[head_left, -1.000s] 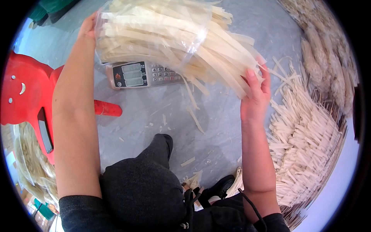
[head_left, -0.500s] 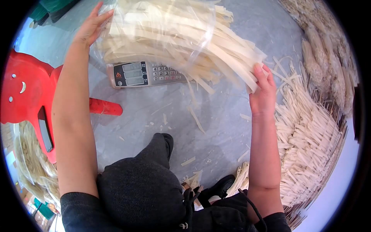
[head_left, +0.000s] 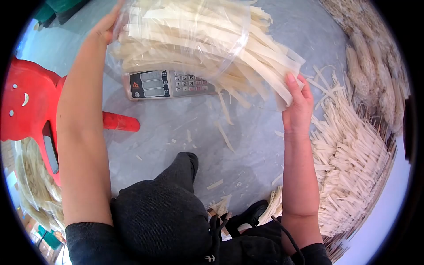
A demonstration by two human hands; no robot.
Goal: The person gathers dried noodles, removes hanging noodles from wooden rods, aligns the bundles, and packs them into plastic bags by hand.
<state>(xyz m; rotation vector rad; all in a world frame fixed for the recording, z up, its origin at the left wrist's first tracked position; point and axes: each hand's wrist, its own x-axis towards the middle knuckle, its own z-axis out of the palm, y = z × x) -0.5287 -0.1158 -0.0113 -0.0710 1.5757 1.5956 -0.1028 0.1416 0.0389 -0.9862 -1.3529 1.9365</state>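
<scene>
A bundle of long pale flat strips lies over a digital scale, with a clear plastic bag around its left and middle part. At the bundle's left end is my left hand, closed on the bag's edge, its fingertips partly hidden by the plastic. My right hand pinches the strip ends at the lower right, which stick out of the bag. The scale's display and keypad show below the bundle; its top is covered.
A red plastic chair stands at the left, near bagged strips. At the right lie a large heap of pale strips and brownish bundles. Scraps dot the grey floor. A dark-clad knee is at the bottom.
My left hand opened at the bag's edge, then closed on it again. My right hand has shifted slightly right with the strip ends, and the bag now reaches further right over the bundle.
</scene>
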